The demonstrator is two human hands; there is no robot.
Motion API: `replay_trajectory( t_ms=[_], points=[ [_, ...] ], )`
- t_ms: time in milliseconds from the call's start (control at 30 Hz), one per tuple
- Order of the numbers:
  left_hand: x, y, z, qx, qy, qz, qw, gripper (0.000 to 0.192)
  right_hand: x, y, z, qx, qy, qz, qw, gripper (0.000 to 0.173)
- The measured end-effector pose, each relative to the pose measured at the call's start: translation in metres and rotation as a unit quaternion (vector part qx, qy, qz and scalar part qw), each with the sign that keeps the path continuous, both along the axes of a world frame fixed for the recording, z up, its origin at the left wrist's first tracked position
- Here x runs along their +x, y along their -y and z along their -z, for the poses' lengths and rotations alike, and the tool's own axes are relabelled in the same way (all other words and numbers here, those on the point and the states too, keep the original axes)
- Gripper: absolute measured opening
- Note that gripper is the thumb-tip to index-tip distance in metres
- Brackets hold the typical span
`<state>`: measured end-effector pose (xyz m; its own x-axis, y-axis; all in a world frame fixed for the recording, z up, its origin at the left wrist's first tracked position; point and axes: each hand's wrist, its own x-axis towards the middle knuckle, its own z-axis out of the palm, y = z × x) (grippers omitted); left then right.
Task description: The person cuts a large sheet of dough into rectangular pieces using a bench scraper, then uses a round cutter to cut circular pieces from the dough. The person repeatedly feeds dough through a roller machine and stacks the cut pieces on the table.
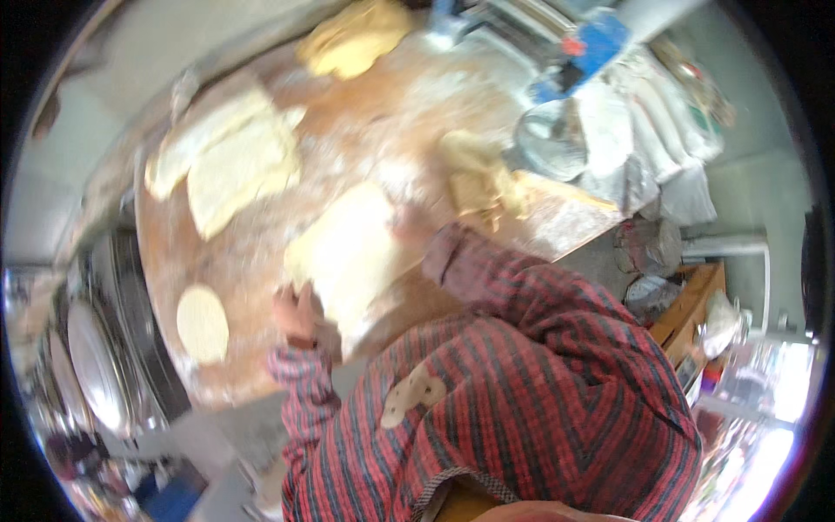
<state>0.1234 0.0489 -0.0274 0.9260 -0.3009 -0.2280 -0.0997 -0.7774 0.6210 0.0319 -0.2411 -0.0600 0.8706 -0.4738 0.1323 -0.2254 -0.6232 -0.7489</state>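
Observation:
A flat sheet of pale dough (346,245) lies on the floured wooden worktop (254,261) in front of me. My left hand (299,313) is at the sheet's lower left edge, fingers bent; whether it grips the dough cannot be told. At the right edge of the sheet is my right hand (414,225), blurred, so its fingers do not show clearly. A small oval of flat dough (203,323) lies to the left. Farther back rests a large folded dough sheet (244,163). Right of my right hand sits a crumpled heap of dough (479,176).
A yellow dough mass (355,36) lies at the worktop's back edge. A clear bowl (551,140) and plastic bags (652,117) are at the right, near a blue object (597,49). Round metal trays (98,365) stand beyond the left edge.

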Motion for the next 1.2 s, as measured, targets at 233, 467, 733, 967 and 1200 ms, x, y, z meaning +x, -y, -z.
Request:
replay_trajectory(
  t_ms=[233, 467, 733, 967, 1200],
  points=[
    [-0.021, 0.004, -0.001, -0.077, 0.079, -0.009, 0.994, 0.028, -0.007, -0.011, -0.06, 0.041, -0.066, -0.021, 0.997, 0.018],
    [-0.043, 0.106, -0.089, -0.324, -0.096, -0.089, 0.937, 0.015, -0.002, 0.101, -0.15, -0.1, 0.087, -0.19, 0.973, 0.012],
    [-0.062, 0.388, -0.279, -0.541, -0.006, 0.085, 0.837, 0.021, -0.004, 0.431, -0.378, -0.334, 0.215, -0.293, 0.87, 0.026],
    [0.018, 0.608, -0.324, -0.557, -0.128, 0.126, 0.811, 0.031, 0.018, 0.634, -0.478, -0.349, 0.128, 0.119, 0.921, 0.036],
    [-0.035, 0.441, -0.09, -0.267, 0.106, 0.046, 0.957, 0.045, 0.053, 0.663, -0.335, -0.495, -0.128, -0.038, 0.859, 0.056]
  ],
)
